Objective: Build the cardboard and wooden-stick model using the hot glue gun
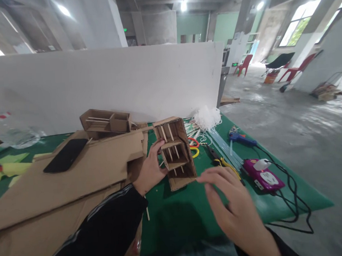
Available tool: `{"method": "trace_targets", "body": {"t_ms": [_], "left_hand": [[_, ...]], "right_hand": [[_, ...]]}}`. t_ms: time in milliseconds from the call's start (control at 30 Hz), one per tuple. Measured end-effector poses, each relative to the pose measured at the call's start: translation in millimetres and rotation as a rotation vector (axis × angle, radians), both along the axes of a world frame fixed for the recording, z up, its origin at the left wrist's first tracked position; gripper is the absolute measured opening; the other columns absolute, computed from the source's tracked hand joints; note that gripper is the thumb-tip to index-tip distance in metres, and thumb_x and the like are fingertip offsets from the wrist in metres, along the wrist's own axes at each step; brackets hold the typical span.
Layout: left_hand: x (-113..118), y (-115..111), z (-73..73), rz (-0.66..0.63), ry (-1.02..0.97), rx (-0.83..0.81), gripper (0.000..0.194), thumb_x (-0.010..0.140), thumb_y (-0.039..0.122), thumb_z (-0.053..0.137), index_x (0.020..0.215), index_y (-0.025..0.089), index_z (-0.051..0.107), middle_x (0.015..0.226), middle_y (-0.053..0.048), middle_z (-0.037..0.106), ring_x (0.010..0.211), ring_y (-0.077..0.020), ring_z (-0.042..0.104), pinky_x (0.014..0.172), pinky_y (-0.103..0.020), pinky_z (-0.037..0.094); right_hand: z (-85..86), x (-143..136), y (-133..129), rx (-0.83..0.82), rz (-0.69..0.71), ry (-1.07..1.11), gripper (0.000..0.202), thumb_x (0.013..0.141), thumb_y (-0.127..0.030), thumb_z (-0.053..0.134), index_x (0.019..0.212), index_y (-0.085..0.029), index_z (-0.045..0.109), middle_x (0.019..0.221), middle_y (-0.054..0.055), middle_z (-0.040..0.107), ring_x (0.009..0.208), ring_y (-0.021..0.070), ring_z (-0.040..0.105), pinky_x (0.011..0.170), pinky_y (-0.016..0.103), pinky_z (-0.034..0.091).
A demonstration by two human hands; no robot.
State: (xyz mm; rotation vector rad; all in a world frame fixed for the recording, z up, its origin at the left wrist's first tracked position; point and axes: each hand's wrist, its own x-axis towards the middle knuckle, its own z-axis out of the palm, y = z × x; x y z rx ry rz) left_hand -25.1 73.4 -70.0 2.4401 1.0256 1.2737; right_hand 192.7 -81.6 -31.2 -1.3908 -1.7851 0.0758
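Observation:
A small cardboard shelf (176,144) with three compartments and thin pale sticks inside is held tilted above the green table (177,221). My left hand (152,166) grips its left side, the fingers partly hidden behind it. Near the shelf's lower right corner is my right hand (230,202), its index fingertip at or just beside the cardboard edge. The thumb and fingers of that hand are apart, with nothing seen between them.
Cardboard sheets (103,164) bearing a black phone (65,155) cover the left. Behind them sits another cardboard box (105,122). To the right lie pliers (215,156), clear glue sticks (223,145), a blue glue gun (242,139) and a purple power strip (263,176) with black cables.

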Motion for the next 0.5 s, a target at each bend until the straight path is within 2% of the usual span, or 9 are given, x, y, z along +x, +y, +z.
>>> {"method": "trace_targets", "body": {"t_ms": [100, 233, 500], "left_hand": [[0.8, 0.8, -0.3, -0.012, -0.011, -0.010, 0.090, 0.077, 0.025, 0.078, 0.149, 0.030, 0.024, 0.156, -0.015, 0.036, 0.145, -0.0356, 0.039, 0.117, -0.055, 0.041], [2.0, -0.7, 1.0, -0.018, -0.030, -0.035, 0.087, 0.078, 0.027, 0.078, 0.148, 0.030, 0.026, 0.156, -0.015, 0.036, 0.145, -0.0356, 0.039, 0.114, -0.053, 0.046], [3.9, -2.1, 0.5, -0.038, -0.031, 0.011, 0.085, 0.079, 0.024, 0.078, 0.147, 0.033, 0.026, 0.154, -0.013, 0.038, 0.145, -0.0324, 0.039, 0.112, -0.053, 0.047]], "right_hand": [[-24.4, -5.6, 33.1, -0.143, -0.041, -0.102, 0.022, 0.094, -0.024, 0.055, 0.111, -0.023, 0.069, 0.130, 0.016, 0.057, 0.126, 0.0355, 0.053, 0.099, 0.055, 0.051], [-51.7, -15.8, 54.8, -0.219, -0.025, -0.113, 0.029, 0.096, -0.027, 0.050, 0.120, -0.022, 0.066, 0.145, 0.017, 0.048, 0.140, 0.0364, 0.040, 0.105, 0.055, 0.048], [-61.8, -32.5, 56.8, -0.221, -0.036, -0.016, 0.031, 0.097, -0.027, 0.046, 0.121, -0.017, 0.064, 0.138, 0.016, 0.054, 0.130, 0.0322, 0.050, 0.106, 0.050, 0.047]]}}
